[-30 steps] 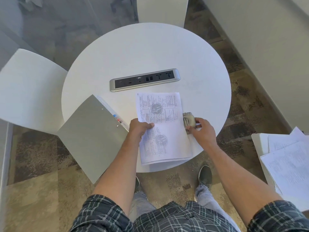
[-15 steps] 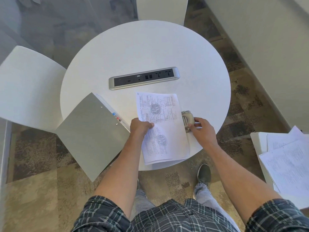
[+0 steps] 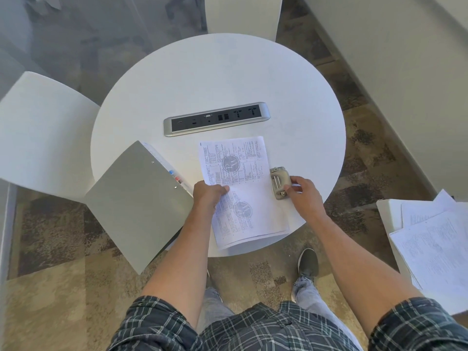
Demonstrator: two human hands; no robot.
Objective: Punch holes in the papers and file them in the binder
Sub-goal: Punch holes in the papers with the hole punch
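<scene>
A stack of printed papers (image 3: pixel 243 188) lies on the round white table (image 3: pixel 228 77), its near end hanging over the table's front edge. My left hand (image 3: pixel 209 196) grips the stack's left edge. A small beige hole punch (image 3: pixel 279 183) sits against the right edge of the papers, and my right hand (image 3: pixel 302 196) holds it with curled fingers. A closed grey binder (image 3: pixel 136 206) lies to the left, half off the table edge, with coloured tabs showing along its far side.
A silver power strip (image 3: pixel 216 119) is set into the table's middle. White chairs stand at the left (image 3: pixel 43 133) and at the far side (image 3: pixel 243 16). More loose papers (image 3: pixel 438 244) lie on a white surface at the right.
Both hands stay on the papers and the punch. The punch and the stack have shifted only slightly; the view moved a little.
</scene>
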